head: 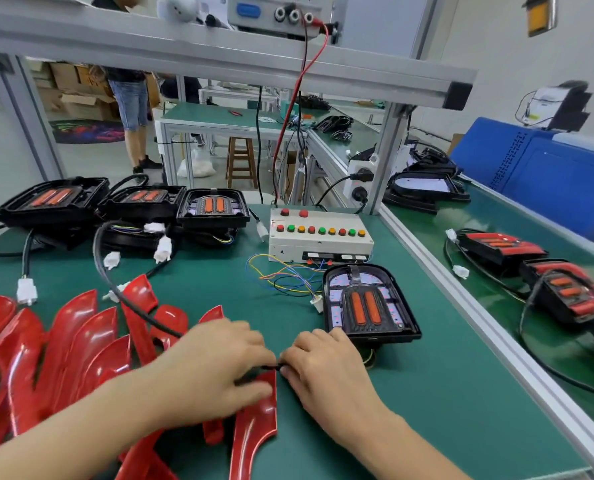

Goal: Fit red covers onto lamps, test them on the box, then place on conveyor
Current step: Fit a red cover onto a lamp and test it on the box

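My left hand [212, 368] and my right hand [326, 368] meet near the table's front, both pinching a black cable [133, 306] above a red cover [254, 420]. An uncovered lamp [368, 303] lies just right of my right hand, with its orange strips facing up. Behind it stands the white test box [318, 237] with rows of coloured buttons. Several red covers [63, 348] are piled at the left. Three uncovered lamps [212, 207] are stacked at the back left. Two lamps with red covers [565, 289] lie on the conveyor [496, 341] at the right.
Loose coloured wires [285, 275] run from the box to the lamp. White connectors [27, 289] lie on the green mat. An aluminium rail [479, 323] separates table and conveyor. A blue machine [548, 174] stands at the far right. A person stands behind the bench at the back left.
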